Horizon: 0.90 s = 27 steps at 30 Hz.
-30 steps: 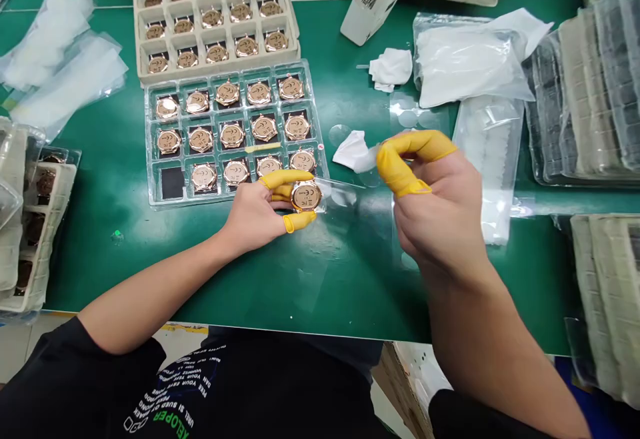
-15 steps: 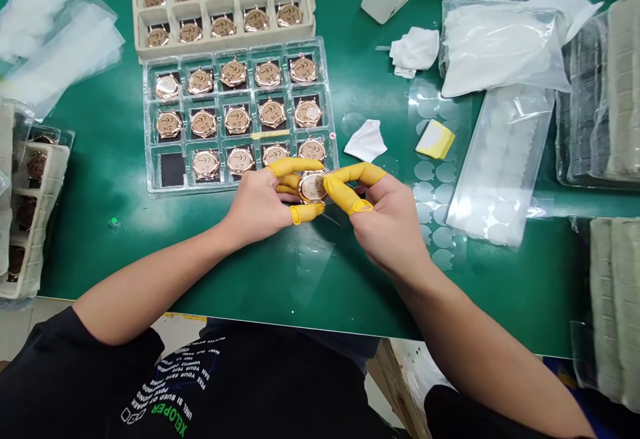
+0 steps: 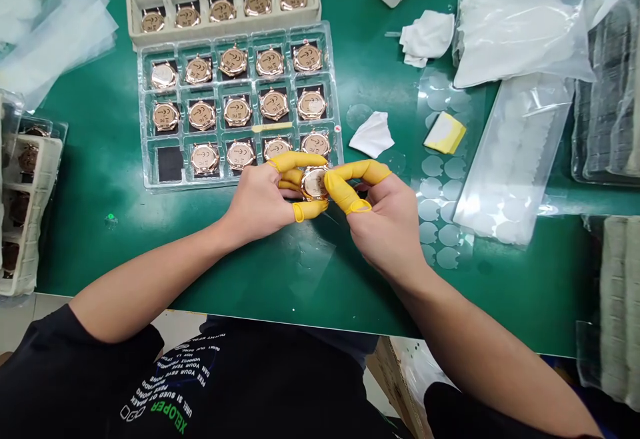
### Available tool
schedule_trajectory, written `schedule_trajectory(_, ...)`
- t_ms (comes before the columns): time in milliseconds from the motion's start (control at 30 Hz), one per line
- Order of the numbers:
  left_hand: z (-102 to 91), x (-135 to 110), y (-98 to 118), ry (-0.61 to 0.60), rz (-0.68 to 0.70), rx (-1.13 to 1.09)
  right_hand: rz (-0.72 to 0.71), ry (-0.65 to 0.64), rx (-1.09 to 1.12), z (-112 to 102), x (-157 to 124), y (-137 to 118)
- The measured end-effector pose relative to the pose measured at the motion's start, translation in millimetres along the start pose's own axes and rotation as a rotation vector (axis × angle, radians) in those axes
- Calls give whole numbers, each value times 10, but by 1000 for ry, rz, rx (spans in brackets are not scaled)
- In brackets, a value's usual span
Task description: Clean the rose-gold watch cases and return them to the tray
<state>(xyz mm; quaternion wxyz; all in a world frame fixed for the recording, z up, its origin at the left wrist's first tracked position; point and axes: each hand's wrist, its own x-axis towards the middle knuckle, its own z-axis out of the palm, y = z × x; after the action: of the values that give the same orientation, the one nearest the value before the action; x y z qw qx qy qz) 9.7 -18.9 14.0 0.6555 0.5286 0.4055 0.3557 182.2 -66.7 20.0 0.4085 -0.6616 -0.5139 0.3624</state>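
Observation:
A rose-gold watch case (image 3: 313,184), back side up, is held by its edges between the thumb and fingers of my left hand (image 3: 270,196). Yellow finger cots cover the fingertips of both hands. My right hand (image 3: 377,209) has thumb and forefinger pinched together at the case's right edge; whatever lies between those tips is hidden. Just behind the hands is a clear plastic tray (image 3: 143,119) with several similar watch cases, each on a dark pad. Its front left compartment shows only a dark pad (image 3: 171,163). A yellow strip (image 3: 273,127) lies across the tray.
Beyond stands a beige tray (image 3: 225,31) of watch cases. To the right lie a white cloth (image 3: 371,134), a crumpled cloth (image 3: 427,37), a yellow-and-white pad (image 3: 446,132), a sheet of round films (image 3: 431,187) and plastic bags (image 3: 520,39). Stacked trays (image 3: 620,299) line the right edge.
The camera view has shifted slightly, moving the trays and bags in the picture. Both hands keep nearly the same grip at the watch case.

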Motion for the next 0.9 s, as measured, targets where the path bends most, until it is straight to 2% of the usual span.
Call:
schedule_trajectory(167,-1,10,-6,-2,2,-15,-42,30,41,-18,37,-28)
schedule_trajectory(300,-10,13,-14,10,6,14,-195,241,111,-120,181,-11)
schedule_trajectory(367,-11,15,-19,6,17,27,-226,295,205,-167,247,-13)
schedule_trajectory(433,-10,16,-24,-1,27,25,-166,257,357,-192,279,-43)
schedule_trajectory(500,-7,17,-31,-4,32,21,-35,153,471,-198,276,-93)
schedule_trajectory(600,-6,12,-57,0,52,24,179,-55,467,-178,237,-155)
schedule_trajectory(700,-7,1,-89,-13,73,9,281,-230,419,-118,194,-163)
schedule_trajectory(767,-6,-7,-99,-25,64,-13,285,-241,439,-57,170,-157)
schedule_trajectory(900,1,-11,-77,-29,25,-44,262,-110,538,42,146,-172)
